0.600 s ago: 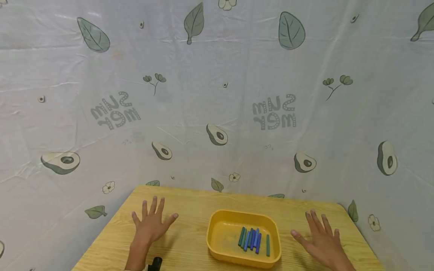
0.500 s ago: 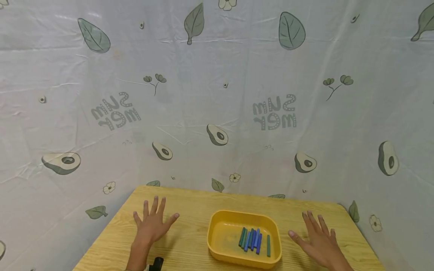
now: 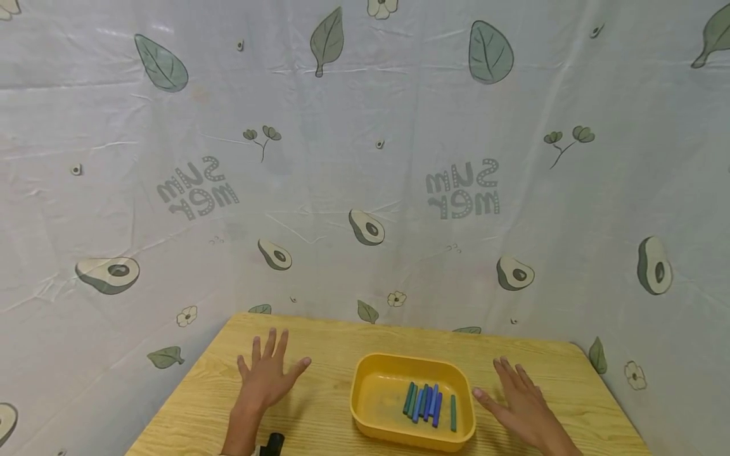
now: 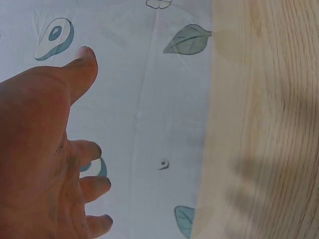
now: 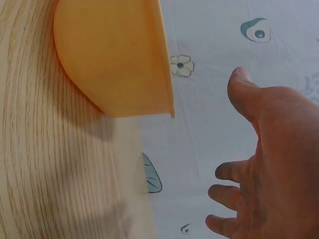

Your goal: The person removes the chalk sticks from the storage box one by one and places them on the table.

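A yellow plastic tub [image 3: 371, 425] stands on the table, with several blue and green sticks, like pastels or chalks, lying side by side in its right half. One green stick [image 3: 453, 413] lies a little apart from the bunch [image 3: 423, 403]. To the left of the tub, my left hand [image 3: 265, 377] hovers with fingers spread and holds nothing. My right hand [image 3: 521, 406] is held up just beyond the tub's right side, thumb toward the rim, also holding nothing. Both palms carry dark smudges in the wrist views. In the right wrist view the tub's outer wall [image 5: 112, 55] shows near my thumb.
The wooden table [image 3: 319, 342] backs onto a pale sheet [image 3: 319, 171] printed with leaves, avocados and flowers, which also hangs at both sides. A black strap piece [image 3: 274, 443] sits at my left wrist.
Both hands have drifted inward toward the tub, the right one more clearly, ending close to its right rim. The tub and sticks keep their places on the table.
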`<state>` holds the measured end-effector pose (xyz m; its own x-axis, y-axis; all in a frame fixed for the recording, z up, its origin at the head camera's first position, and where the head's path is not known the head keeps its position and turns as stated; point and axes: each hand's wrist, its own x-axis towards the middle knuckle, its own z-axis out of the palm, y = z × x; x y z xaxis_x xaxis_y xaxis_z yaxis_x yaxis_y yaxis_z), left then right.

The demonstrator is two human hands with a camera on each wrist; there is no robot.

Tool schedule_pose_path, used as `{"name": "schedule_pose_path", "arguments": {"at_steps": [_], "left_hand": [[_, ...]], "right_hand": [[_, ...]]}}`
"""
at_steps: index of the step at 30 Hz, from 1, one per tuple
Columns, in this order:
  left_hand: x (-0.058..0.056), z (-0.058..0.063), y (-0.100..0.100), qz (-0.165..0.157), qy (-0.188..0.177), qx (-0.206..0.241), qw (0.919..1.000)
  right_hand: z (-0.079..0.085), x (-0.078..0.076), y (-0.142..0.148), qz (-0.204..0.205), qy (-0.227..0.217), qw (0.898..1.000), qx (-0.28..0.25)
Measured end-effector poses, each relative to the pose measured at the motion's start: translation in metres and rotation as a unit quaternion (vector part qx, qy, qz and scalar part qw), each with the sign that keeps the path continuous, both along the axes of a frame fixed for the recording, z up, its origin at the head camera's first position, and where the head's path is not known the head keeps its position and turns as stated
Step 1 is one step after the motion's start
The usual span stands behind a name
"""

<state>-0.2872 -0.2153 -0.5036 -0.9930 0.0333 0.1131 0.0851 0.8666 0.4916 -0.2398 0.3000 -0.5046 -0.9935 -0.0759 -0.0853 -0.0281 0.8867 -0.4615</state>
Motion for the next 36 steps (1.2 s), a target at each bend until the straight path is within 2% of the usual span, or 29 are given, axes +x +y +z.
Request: {"name": "schedule_pose_path", "arguments": {"at_steps": [14,24,32,36], "left_hand": [[0.002,-0.002,0.025,-0.024,0.007,0.03,0.9992],[0.0,-0.003,0.04,-0.056,0.03,0.055,0.9965],[-0.004,-0.007,0.053,-0.081,0.019,0.105,0.9909],[-0.007,-0.011,0.059,-0.092,0.025,0.116,0.9887]], "right_hand": [[-0.014,-0.001,-0.013,0.031,0.006,0.996,-0.086],[-0.023,-0.006,-0.022,-0.008,-0.02,0.987,-0.157],[-0.031,-0.005,-0.024,-0.012,-0.022,0.966,-0.258],[-0.033,-0.006,-0.023,0.005,-0.033,0.954,-0.298]]}}
